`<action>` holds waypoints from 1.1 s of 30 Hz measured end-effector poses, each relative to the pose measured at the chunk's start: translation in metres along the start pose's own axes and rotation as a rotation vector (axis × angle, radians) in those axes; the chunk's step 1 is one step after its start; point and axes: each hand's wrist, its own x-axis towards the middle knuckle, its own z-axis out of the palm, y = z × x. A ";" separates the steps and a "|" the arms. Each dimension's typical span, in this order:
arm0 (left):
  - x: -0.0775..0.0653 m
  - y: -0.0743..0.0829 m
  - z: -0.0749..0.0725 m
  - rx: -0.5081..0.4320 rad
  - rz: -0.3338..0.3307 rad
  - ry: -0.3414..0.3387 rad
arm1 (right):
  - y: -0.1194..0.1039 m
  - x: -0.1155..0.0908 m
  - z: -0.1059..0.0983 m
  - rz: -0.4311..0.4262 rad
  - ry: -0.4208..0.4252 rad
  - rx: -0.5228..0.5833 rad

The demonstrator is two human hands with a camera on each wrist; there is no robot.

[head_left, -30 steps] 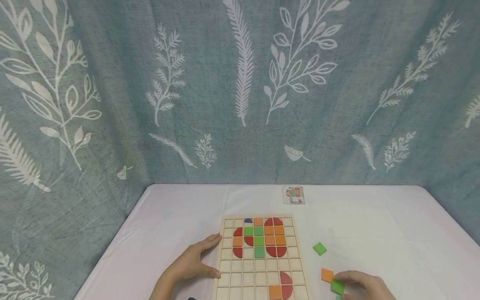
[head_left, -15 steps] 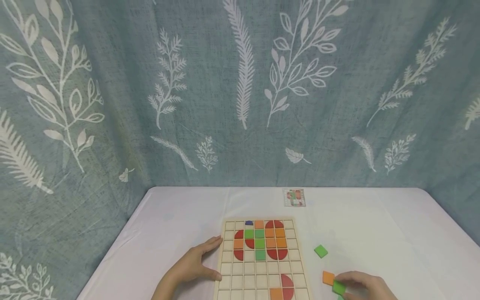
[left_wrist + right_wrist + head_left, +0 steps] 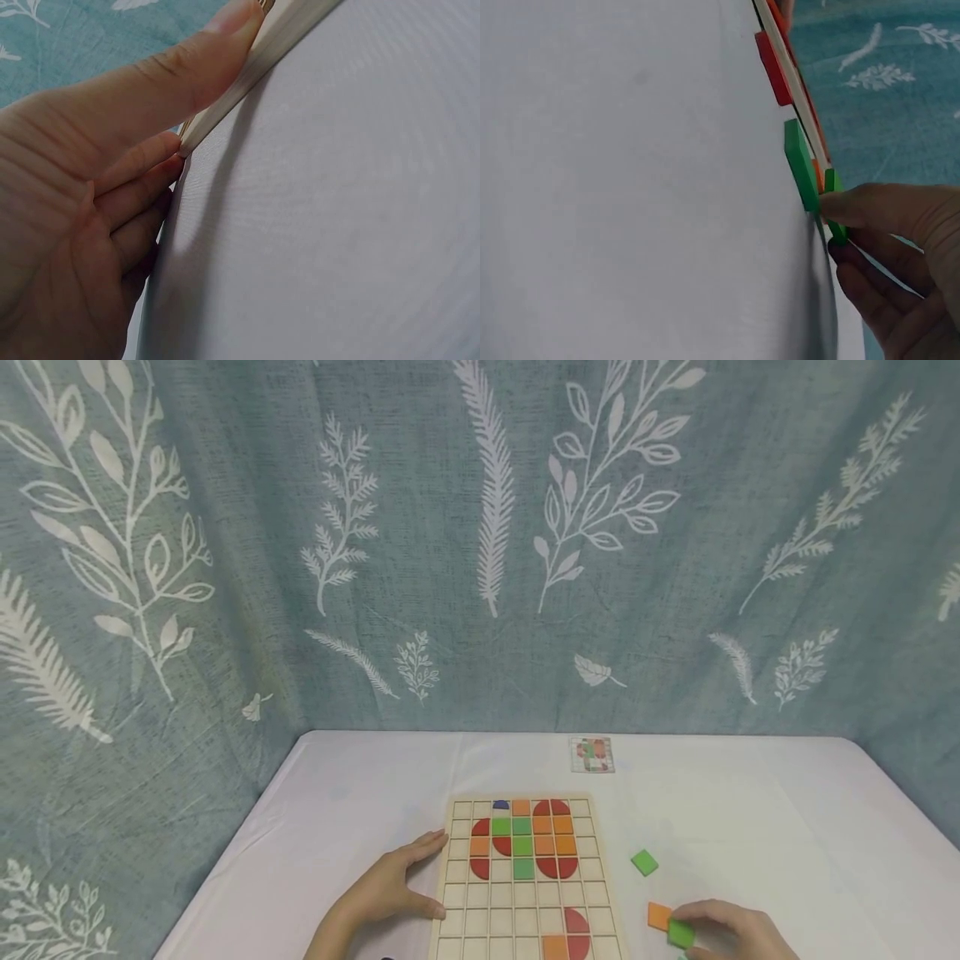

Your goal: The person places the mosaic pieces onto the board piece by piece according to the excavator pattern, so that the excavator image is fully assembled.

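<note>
My right hand (image 3: pixel 731 931) pinches a bright green square tile (image 3: pixel 681 933) low over the table, right of the board; in the right wrist view thumb and fingers hold this green tile (image 3: pixel 831 187). Beside it lies an orange square tile (image 3: pixel 657 916), and a teal-green tile (image 3: pixel 799 165) is close to the thumb. My left hand (image 3: pixel 390 885) is at the left side of a pale wooden grid board (image 3: pixel 477 919), thumb and fingers spread. The left wrist view shows that thumb (image 3: pixel 172 82) against the board's edge. Red, orange, green and blue pieces sit in some cells.
Another green tile (image 3: pixel 644 862) lies apart, right of the board. A small pattern card (image 3: pixel 592 755) is near the far edge of the white-covered table (image 3: pixel 360 777). In the right wrist view a red piece (image 3: pixel 772 69) lies near the board. A patterned blue-green curtain (image 3: pixel 435 527) hangs behind.
The head view has shifted slightly. Both hands keep their places, the right on the green tile and the left at the board; no piece has visibly moved.
</note>
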 end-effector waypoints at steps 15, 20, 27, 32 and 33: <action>-0.001 0.000 -0.001 0.001 0.009 -0.002 | -0.004 0.001 -0.012 -0.034 -0.061 0.133; 0.000 -0.001 -0.001 0.002 0.008 -0.001 | -0.011 0.008 -0.006 -0.168 -0.020 0.124; 0.000 -0.001 -0.002 0.007 -0.001 -0.003 | -0.033 0.023 0.000 -0.263 -0.015 0.130; -0.001 0.000 -0.002 0.002 0.002 -0.008 | -0.051 0.034 0.008 -0.286 -0.069 0.171; -0.001 0.001 -0.002 0.001 0.003 -0.010 | -0.055 0.035 0.010 -0.288 -0.092 0.195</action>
